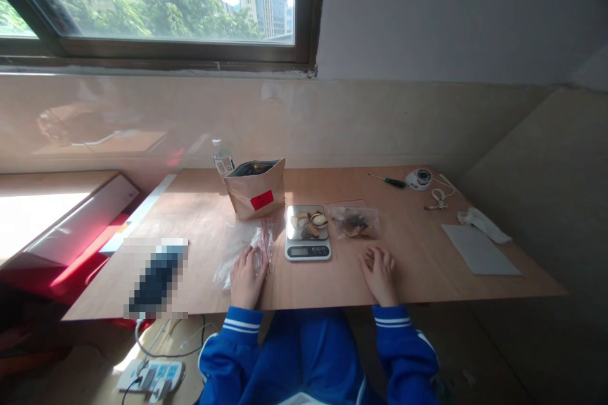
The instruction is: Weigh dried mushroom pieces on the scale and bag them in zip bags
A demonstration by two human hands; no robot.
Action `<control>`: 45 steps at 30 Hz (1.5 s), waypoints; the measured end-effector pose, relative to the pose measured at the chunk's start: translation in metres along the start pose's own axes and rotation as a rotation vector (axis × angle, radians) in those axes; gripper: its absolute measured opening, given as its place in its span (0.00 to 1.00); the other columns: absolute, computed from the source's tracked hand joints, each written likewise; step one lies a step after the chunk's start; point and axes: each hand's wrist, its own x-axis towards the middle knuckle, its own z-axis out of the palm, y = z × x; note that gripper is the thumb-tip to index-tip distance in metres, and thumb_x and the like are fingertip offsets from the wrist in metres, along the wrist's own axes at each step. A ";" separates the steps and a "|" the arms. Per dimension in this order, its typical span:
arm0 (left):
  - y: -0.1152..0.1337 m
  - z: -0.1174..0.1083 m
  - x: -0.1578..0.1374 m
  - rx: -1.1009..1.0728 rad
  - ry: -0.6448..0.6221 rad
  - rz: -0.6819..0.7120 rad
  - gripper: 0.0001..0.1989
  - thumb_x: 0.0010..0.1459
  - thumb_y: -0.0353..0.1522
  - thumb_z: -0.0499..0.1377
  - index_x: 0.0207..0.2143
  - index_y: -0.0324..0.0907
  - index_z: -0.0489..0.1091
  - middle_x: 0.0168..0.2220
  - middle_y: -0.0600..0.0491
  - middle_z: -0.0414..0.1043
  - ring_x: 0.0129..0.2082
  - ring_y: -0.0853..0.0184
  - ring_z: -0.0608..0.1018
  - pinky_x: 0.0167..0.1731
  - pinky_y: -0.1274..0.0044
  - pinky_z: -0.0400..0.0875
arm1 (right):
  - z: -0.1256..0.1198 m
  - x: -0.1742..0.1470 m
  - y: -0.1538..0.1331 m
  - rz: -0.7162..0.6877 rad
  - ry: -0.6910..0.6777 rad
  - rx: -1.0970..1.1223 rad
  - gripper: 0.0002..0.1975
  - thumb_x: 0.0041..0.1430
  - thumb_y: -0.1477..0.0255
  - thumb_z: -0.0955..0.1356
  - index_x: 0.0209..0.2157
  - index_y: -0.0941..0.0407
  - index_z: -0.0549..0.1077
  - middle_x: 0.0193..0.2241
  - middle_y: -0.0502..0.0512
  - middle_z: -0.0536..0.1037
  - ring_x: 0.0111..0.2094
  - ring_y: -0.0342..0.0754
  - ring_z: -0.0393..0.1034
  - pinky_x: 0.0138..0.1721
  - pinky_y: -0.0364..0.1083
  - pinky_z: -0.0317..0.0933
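My left hand (247,277) lies on the table with its fingers stretched over a pile of clear zip bags (228,264). My right hand (379,271) rests to the right of the scale, fingers curled around a small brown dried piece (369,257) that is partly hidden. Between my hands stands a white kitchen scale (308,253). Several dried slices (313,221), pale and brown, perhaps mushrooms, lie on its metal plate; the display is too small to read. A clear zip bag (355,221) with similar dried pieces lies flat just beyond my right hand.
An open brown paper pouch (251,193) with a red label stands behind the scale, beside a plastic bottle (222,158). At the back right are a screwdriver (394,183) and a small dome camera (418,179). A blurred-out phone (156,278) lies left, cabled near a power strip (152,376).
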 end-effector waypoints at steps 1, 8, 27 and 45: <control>0.001 -0.001 0.000 0.010 -0.010 -0.011 0.19 0.59 0.38 0.54 0.51 0.41 0.66 0.55 0.44 0.67 0.53 0.53 0.68 0.48 0.62 0.65 | -0.001 -0.002 -0.003 0.017 0.002 -0.025 0.22 0.61 0.58 0.58 0.44 0.60 0.69 0.47 0.70 0.67 0.47 0.62 0.61 0.46 0.61 0.56; 0.009 -0.007 0.006 0.094 -0.011 -0.062 0.16 0.59 0.38 0.54 0.47 0.41 0.69 0.46 0.45 0.73 0.46 0.53 0.72 0.42 0.65 0.65 | -0.014 0.041 -0.071 -0.129 0.023 0.250 0.13 0.63 0.68 0.59 0.41 0.55 0.72 0.42 0.60 0.71 0.46 0.54 0.64 0.50 0.55 0.55; -0.003 -0.011 0.005 -0.046 0.032 -0.031 0.12 0.57 0.37 0.54 0.40 0.43 0.73 0.42 0.50 0.76 0.40 0.57 0.74 0.38 0.68 0.65 | 0.049 0.145 -0.164 -0.351 -0.623 -0.081 0.10 0.56 0.65 0.69 0.30 0.58 0.77 0.41 0.64 0.74 0.49 0.61 0.61 0.49 0.59 0.50; -0.030 -0.012 0.010 -0.228 -0.038 0.083 0.16 0.58 0.40 0.52 0.41 0.44 0.74 0.46 0.49 0.75 0.44 0.59 0.75 0.45 0.66 0.69 | -0.041 0.069 -0.040 -0.031 -0.444 0.379 0.24 0.55 0.49 0.61 0.29 0.55 0.74 0.32 0.57 0.73 0.36 0.54 0.67 0.41 0.53 0.61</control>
